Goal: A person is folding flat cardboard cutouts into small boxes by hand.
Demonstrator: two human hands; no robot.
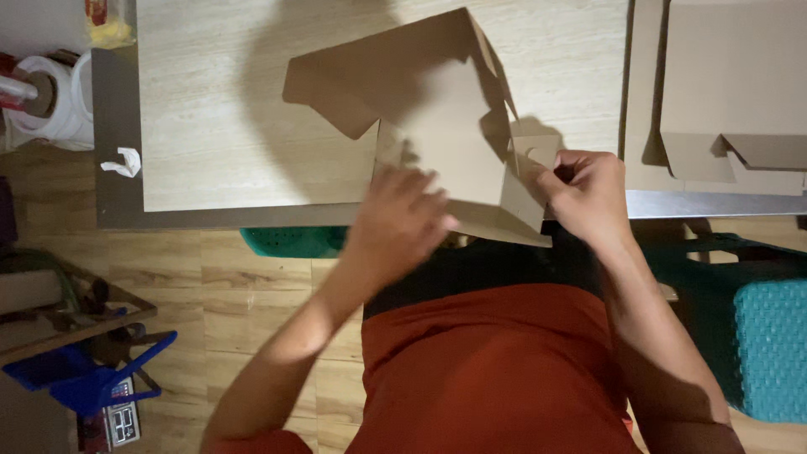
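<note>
the pale wood-grain table (218,126) fills the top of the view, with a grey metal edge running along its near and left sides. on it lies the flat brown cardboard box blank (420,109), partly folded, its flaps spread toward the far side and one panel reaching over the near edge toward the person. to the right a stack of more cardboard blanks (731,84) lies beside it, apart from the hands. lower right stands a teal plastic basket (769,345) on the wooden floor; another green basket (294,242) shows just under the table edge. at lower left a blue hand tool frame (92,378) sits on the floor, and at upper left a roll of white tape (50,105) sits beside the table.

the left hand (399,220) rests palm down on the near panel of the box blank, fingers spread and loosely curved, pressing on it rather than gripping. the right hand (588,189) is closed in a pinch on a small side flap at the box blank's right corner, thumb and fingers bent around the cardboard. a scrap of white tape (124,161) clings to the table's left edge.
</note>
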